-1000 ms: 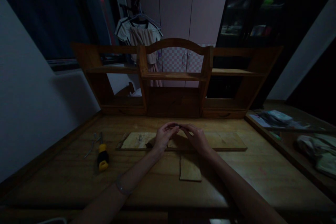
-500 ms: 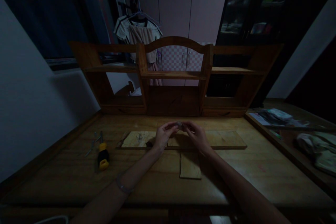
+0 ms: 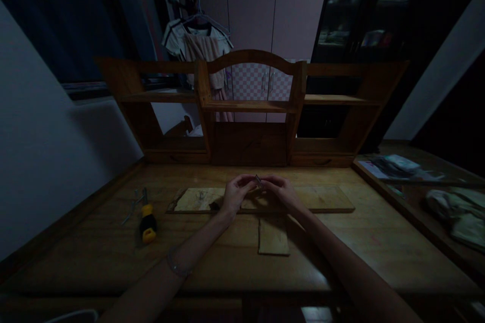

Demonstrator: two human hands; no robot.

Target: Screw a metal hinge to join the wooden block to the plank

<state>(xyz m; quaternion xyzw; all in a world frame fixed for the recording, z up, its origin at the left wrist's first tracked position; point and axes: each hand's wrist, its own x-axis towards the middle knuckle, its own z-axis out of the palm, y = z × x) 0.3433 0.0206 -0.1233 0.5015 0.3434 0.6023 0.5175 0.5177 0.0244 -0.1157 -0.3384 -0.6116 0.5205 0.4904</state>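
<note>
Between the fingertips of both hands is a small thin greyish piece (image 3: 258, 180), possibly metal and too dim to name. My left hand (image 3: 238, 194) pinches it from the left, and my right hand (image 3: 279, 191) from the right. Both are raised over a long wooden board (image 3: 326, 199) that lies crosswise on the desk; its left end is ragged, with a dark patch. Nearer to me, a small square wooden piece (image 3: 273, 238) lies below the board. A yellow-and-black screwdriver (image 3: 147, 223) rests to the left, beside thin metal pieces (image 3: 131, 209).
A wooden shelf unit (image 3: 248, 107) stands along the back of the desk (image 3: 212, 267). At the right, past a raised wooden edge (image 3: 401, 207), lie a plastic-wrapped packet (image 3: 401, 164) and crumpled cloth (image 3: 454, 212). A wall borders the left side.
The small piece has turned between my fingers and now shows a thin, slanted edge. My right fingers have shifted slightly around it. The view has moved a little.
</note>
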